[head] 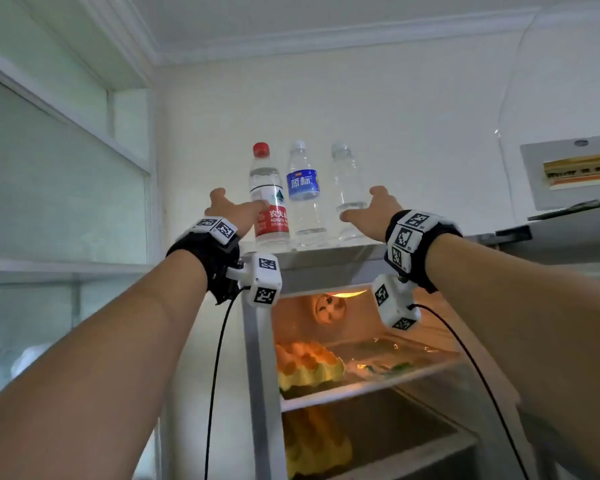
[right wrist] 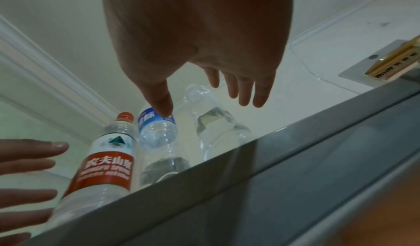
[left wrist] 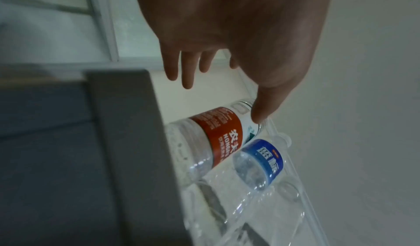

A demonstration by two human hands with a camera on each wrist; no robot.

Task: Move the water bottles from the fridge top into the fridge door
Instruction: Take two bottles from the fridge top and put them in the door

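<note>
while both arms reach up, three water bottles stand upright in a row on the fridge top [head: 326,249], against the back wall.

red-label bottle [head: 270,199]: leftmost of the row, red cap, clear body; upright at the front edge of the fridge top, just beside the blue-label bottle.

blue-label bottle [head: 303,192]: middle of the row, pale cap, blue band round its upper body; upright.

unlabelled bottle [head: 349,192]: rightmost, clear with a clear cap; stands a little apart from the middle one.

left hand [head: 234,211]: raised to the left side of the red-label bottle; fingers straight and spread, thumb up, grasping nothing. in the left wrist view the thumb [left wrist: 261,113] lies in front of the bottle's white upper label; whether it touches cannot be told.

right hand [head: 374,211]: raised at the right side of the unlabelled bottle; fingers extended and relaxed, grasping nothing. in the right wrist view the fingers [right wrist: 247,91] hang spread beyond that bottle, with the thumb across the blue label.

fridge compartment [head: 361,341]: open below the bottles, lit inside; glass shelves carry yellow and orange food, blurred.

fridge door [head: 568,233]: swung open at the right; only its top edge shows.

wrist units [head: 262,278]: black straps with white marker-coded blocks and black cables on both wrists.

wall panel [head: 575,171]: grey box with a yellow-orange strip, upper right.
</note>
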